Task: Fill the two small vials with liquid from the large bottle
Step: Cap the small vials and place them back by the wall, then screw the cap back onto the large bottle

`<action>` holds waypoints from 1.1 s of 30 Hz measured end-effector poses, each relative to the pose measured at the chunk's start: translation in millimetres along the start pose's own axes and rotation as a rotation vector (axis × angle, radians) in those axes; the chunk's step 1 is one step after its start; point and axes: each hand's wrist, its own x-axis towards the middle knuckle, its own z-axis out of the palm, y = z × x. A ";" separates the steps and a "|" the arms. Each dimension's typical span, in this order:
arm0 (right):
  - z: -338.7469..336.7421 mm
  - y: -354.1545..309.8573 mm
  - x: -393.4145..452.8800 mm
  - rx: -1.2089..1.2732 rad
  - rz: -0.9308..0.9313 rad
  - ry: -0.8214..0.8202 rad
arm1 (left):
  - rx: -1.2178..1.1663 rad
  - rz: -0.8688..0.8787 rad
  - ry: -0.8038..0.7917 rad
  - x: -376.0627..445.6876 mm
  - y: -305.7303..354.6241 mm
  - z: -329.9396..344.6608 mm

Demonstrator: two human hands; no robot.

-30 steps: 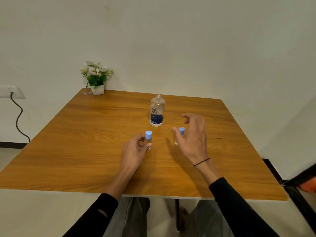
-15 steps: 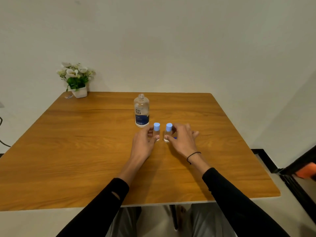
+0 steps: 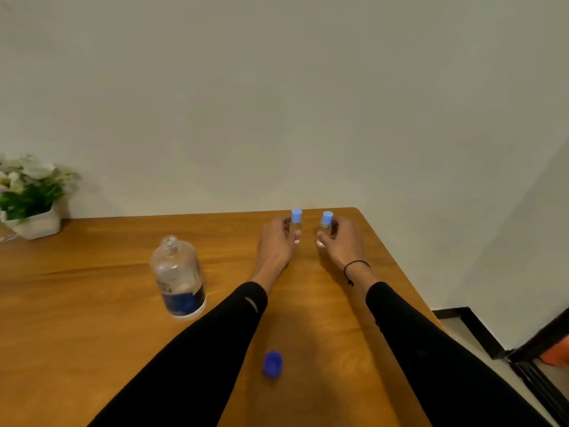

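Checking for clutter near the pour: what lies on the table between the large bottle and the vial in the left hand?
Head view: only bare wooden table between the large bottle and the left hand holding its vial.

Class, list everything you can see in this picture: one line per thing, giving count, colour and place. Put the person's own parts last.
Table: one, brown wood, fills the lower frame.
Bottle: one, clear with a blue label, uncapped, upright left of the arms.
Cap: one, dark blue, lying on the table between the forearms.
Vials: two, clear with light blue caps, upright near the far right corner; left vial, right vial.
Plant: one, white flowers and green leaves in a white pot, far left.
Wall: pale, behind the table.
Wristband: one, black, on the right wrist.
Sleeves: two, black.
Left hand: holds the left vial.
Right hand: holds the right vial.
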 end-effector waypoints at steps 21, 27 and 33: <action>24.8 6.8 64.5 -0.073 0.166 -0.025 | 0.152 -0.126 0.058 69.4 -14.6 47.1; -4.2 -17.9 -37.2 0.001 0.095 -0.148 | 0.184 -0.203 -0.006 -17.4 12.4 -1.5; -24.7 -40.2 -139.0 0.086 -0.025 -0.313 | 0.073 -0.119 -0.047 -156.0 12.4 -90.0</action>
